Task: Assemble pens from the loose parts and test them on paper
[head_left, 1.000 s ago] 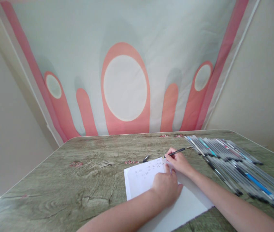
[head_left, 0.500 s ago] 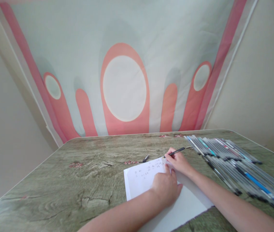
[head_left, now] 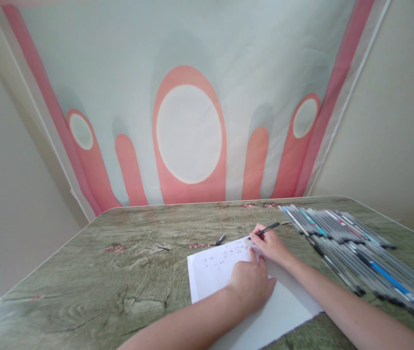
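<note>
Pinched in my right hand (head_left: 269, 244) is a slim black pen (head_left: 269, 227), its tip at the top edge of a white sheet of paper (head_left: 210, 279). Small handwritten marks run across the upper part of the sheet. My left hand (head_left: 252, 284) rests on the paper with its fingers extended, just below the pen tip, and holds nothing. Beyond the paper's top edge a dark pen cap (head_left: 220, 239) lies on the table.
Two overlapping rows of many grey pens (head_left: 341, 226) lie at the right, a blue one (head_left: 389, 276) among them. The wood-patterned table (head_left: 82, 291) meets a pink and pale backdrop (head_left: 188, 194) behind.
The pen and right hand have barely shifted over the upper part of the paper. My left hand stays in place, and the view moves very slightly.
</note>
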### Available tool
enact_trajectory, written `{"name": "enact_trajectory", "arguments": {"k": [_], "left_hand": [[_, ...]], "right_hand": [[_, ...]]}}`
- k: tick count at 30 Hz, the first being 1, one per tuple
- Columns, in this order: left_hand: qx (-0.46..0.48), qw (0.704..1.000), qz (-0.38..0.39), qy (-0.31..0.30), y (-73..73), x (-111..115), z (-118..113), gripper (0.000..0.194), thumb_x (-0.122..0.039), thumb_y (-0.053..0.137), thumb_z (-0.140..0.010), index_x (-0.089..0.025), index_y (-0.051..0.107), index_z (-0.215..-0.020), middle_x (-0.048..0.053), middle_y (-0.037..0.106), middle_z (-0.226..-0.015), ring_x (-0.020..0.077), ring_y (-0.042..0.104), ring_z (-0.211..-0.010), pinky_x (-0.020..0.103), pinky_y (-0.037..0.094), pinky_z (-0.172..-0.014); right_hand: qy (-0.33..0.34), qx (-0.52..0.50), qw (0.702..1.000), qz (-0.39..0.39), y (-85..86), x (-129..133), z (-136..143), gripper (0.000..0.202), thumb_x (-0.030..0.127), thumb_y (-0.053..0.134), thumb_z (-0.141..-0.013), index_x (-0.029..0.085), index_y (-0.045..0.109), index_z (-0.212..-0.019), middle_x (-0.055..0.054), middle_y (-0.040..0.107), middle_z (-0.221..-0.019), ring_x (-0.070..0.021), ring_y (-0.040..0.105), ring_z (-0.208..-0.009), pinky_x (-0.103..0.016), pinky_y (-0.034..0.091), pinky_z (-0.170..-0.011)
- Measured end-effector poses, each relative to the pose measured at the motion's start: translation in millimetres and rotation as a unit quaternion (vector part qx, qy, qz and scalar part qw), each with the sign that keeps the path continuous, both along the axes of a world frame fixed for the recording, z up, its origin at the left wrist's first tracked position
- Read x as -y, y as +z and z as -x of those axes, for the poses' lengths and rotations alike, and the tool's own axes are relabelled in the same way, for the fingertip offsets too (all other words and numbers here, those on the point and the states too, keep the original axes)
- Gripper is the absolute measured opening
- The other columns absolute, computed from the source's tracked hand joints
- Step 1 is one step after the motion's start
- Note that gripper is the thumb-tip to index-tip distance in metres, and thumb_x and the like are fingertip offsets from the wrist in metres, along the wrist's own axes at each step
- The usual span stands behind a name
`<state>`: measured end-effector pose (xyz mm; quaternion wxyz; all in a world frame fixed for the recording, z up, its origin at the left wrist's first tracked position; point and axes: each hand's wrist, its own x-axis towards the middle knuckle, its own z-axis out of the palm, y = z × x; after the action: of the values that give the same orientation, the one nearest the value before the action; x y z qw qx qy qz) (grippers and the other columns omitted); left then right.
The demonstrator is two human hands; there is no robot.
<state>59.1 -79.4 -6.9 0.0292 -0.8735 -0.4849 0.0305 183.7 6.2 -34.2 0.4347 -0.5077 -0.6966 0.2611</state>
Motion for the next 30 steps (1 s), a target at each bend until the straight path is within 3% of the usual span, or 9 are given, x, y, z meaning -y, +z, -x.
{"name": "enact_trajectory", "arguments": {"k": [11, 16, 19, 23, 26, 30], "left_hand": [[0.002, 1.000, 0.004, -0.001, 12.9, -1.8, 0.3, 0.057, -0.045, 0.035, -0.082, -0.005, 0.044, -0.123, 0.024, 0.041, -0.127, 0.0271, 0.062, -0.076, 0.035, 0.048, -0.054], [0.029, 0.997, 0.032, -0.057, 33.3, -20.0, 17.9, 0.027, -0.026, 0.040, -0.083, -0.013, 0.063, -0.088, 0.012, 0.063, -0.086, 0.0227, 0.061, -0.075, 0.031, 0.048, -0.062], [0.070, 0.998, -0.003, -0.010, 42.5, -41.2, 37.8, 0.019, -0.020, 0.043, -0.080, -0.019, 0.061, -0.087, 0.007, 0.063, -0.086, 0.0203, 0.060, -0.082, 0.029, 0.046, -0.068], [0.105, 0.989, -0.050, 0.089, 43.7, -68.9, 65.3, 0.021, -0.029, 0.046, -0.079, -0.020, 0.057, -0.095, 0.007, 0.060, -0.094, 0.0210, 0.055, -0.093, 0.030, 0.044, -0.077], [0.104, 0.982, -0.028, 0.153, 41.2, -80.9, 80.0, 0.034, -0.041, 0.044, -0.079, -0.017, 0.054, -0.101, 0.011, 0.057, -0.101, 0.0219, 0.054, -0.097, 0.031, 0.042, -0.080], [0.081, 0.979, 0.037, 0.181, 42.3, -85.8, 89.3, 0.038, -0.043, 0.049, -0.075, -0.016, 0.055, -0.100, 0.012, 0.058, -0.101, 0.0229, 0.057, -0.092, 0.031, 0.044, -0.076]], "right_hand": [[-0.042, -0.042, 0.998, 0.005, 2.9, -0.5, -1.4, 0.011, 0.025, 0.049, -0.073, 0.020, 0.048, -0.064, 0.003, 0.052, -0.053, -0.0130, 0.049, -0.051, -0.025, 0.037, -0.052], [-0.033, -0.114, 0.992, 0.052, -0.1, -2.5, -3.2, 0.012, 0.030, 0.050, -0.074, 0.020, 0.047, -0.067, 0.003, 0.053, -0.054, -0.0136, 0.050, -0.052, -0.025, 0.038, -0.052], [-0.028, -0.144, 0.987, 0.070, 1.2, -1.4, -4.1, 0.014, 0.033, 0.050, -0.076, 0.020, 0.047, -0.072, 0.003, 0.053, -0.056, -0.0124, 0.048, -0.052, -0.024, 0.037, -0.051], [-0.036, -0.164, 0.984, 0.065, 3.8, 1.1, -3.6, 0.019, 0.038, 0.053, -0.074, 0.020, 0.047, -0.077, 0.005, 0.048, -0.055, -0.0106, 0.043, -0.048, -0.022, 0.033, -0.046], [-0.039, -0.173, 0.982, 0.066, 4.2, 2.1, -2.8, 0.022, 0.040, 0.055, -0.072, 0.020, 0.048, -0.077, 0.006, 0.045, -0.053, -0.0101, 0.041, -0.046, -0.021, 0.031, -0.044], [-0.029, -0.202, 0.976, 0.078, 4.5, 1.9, -3.2, 0.020, 0.040, 0.052, -0.073, 0.021, 0.048, -0.077, 0.005, 0.046, -0.055, -0.0105, 0.043, -0.047, -0.022, 0.033, -0.045]]}}
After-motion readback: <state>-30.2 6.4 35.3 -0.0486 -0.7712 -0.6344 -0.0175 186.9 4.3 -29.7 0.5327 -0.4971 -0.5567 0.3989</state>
